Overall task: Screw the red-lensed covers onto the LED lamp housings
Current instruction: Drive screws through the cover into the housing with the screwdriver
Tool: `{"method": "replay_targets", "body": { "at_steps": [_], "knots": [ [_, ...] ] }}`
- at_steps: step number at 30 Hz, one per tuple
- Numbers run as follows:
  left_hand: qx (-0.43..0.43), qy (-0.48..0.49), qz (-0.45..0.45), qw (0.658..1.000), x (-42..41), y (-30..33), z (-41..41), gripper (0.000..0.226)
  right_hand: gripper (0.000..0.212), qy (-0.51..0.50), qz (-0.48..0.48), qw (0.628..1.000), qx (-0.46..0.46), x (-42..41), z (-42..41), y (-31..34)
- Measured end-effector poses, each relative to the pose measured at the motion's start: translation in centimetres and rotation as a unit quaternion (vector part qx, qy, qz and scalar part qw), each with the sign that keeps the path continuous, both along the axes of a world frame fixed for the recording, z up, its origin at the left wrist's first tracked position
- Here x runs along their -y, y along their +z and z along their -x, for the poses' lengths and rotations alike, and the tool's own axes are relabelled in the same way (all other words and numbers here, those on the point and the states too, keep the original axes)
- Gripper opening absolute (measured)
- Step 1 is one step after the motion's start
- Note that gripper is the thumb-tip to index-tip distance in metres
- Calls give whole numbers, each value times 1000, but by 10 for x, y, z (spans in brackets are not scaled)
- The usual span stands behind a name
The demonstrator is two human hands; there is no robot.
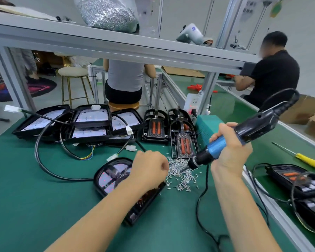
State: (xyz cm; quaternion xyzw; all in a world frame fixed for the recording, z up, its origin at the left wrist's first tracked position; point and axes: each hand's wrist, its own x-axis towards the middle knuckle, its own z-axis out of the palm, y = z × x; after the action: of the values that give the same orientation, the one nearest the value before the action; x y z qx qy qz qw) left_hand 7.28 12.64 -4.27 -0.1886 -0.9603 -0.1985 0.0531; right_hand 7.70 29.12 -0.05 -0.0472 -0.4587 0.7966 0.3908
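The right hand (229,150) is wrapped around the blue grip of an electric screwdriver (225,142), held slanted so its bit dips into the heap of loose screws (180,171) on the green worktop (44,206). The left hand (149,170) is curled into a loose fist at the edge of the heap; whether it holds a screw cannot be told. Its forearm crosses above the lamp housing (111,175) lying with its cover on in front of the person, while spare red-lensed covers (183,142) stand behind the screws.

— Where is the left hand (149,168)?
— Forearm stretched forward, fingers curled under, knuckles up.
— And the right hand (229,148)?
— Raised, wrist bent, fingers wrapped tightly round a tool's grip.
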Motion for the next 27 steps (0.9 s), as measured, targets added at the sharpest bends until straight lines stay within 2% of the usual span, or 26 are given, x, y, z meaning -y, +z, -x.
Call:
{"method": "replay_targets", "body": {
  "at_steps": [4, 9, 11, 14, 16, 27],
  "knots": [
    [51, -17, 110, 993, -29, -17, 13, 17, 15, -3, -11, 1000, 6, -10, -7, -3],
    [72, -10, 184, 980, -48, -23, 24, 11, 15, -2, -19, 1000, 1, -16, -11, -3],
    [75, -9, 195, 978, -53, -25, 25, 11, 15, -2, -19, 1000, 1, -17, -12, -3],
    [61, 1, 201, 978, -57, -28, 25, 30, 15, 2, -11, 1000, 0, -17, -12, -4],
    [43, 5, 209, 977, -59, -30, 24, 34, 15, 4, -10, 1000, -4, -16, -11, -4],
    [22, 34, 211, 977, -57, -38, 18, 30, 15, 17, -7, 1000, -12, -8, -11, -4]
  ]
}}
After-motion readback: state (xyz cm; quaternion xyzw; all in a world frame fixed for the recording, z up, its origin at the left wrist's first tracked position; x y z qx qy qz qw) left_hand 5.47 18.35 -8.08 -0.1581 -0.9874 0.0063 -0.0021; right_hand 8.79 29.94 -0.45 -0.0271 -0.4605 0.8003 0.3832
